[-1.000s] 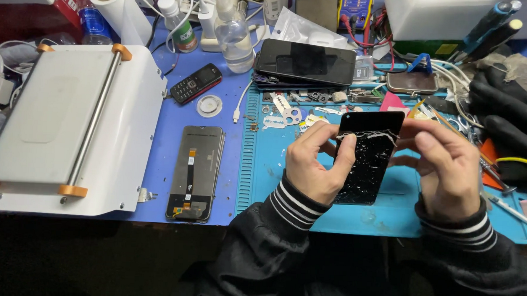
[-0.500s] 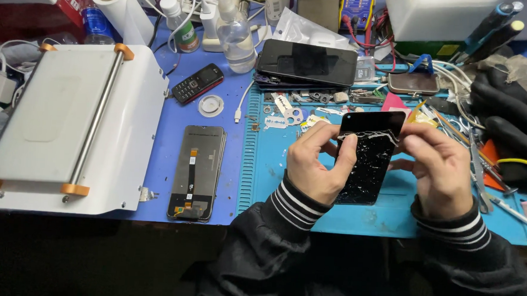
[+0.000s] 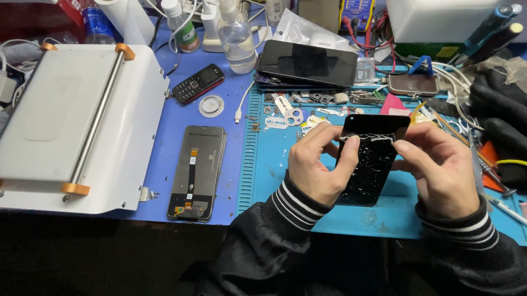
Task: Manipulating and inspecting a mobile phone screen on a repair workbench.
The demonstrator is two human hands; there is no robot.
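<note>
We hold a black phone screen (image 3: 370, 164) with both hands above the teal mat (image 3: 391, 213) near the front edge of the table (image 3: 182, 112). Its surface is covered with whitish cracks or glue streaks, thickest in a band near the top. Our left hand (image 3: 317, 166) grips the screen's left side, fingers (image 3: 347, 150) curled closed onto it with the thumb pressing the face. Our right hand (image 3: 443, 167) grips the right side, fingertips pinched on the upper edge.

Left of the mat, another screen panel (image 3: 196, 172) with a ribbon cable lies flat on the blue table. Further left, at the table's left edge, sits a white machine (image 3: 69, 127) with a metal bar and orange end caps. Toward the back edge we see a small keypad phone (image 3: 198, 83), a clear bottle (image 3: 236, 37), a roll of white paper (image 3: 123, 7) and a dark smartphone (image 3: 307, 64) lying on a stack. Small parts (image 3: 313, 106) are scattered on the mat just beyond the held screen. Black gloves (image 3: 505, 117) lie at the right edge.
</note>
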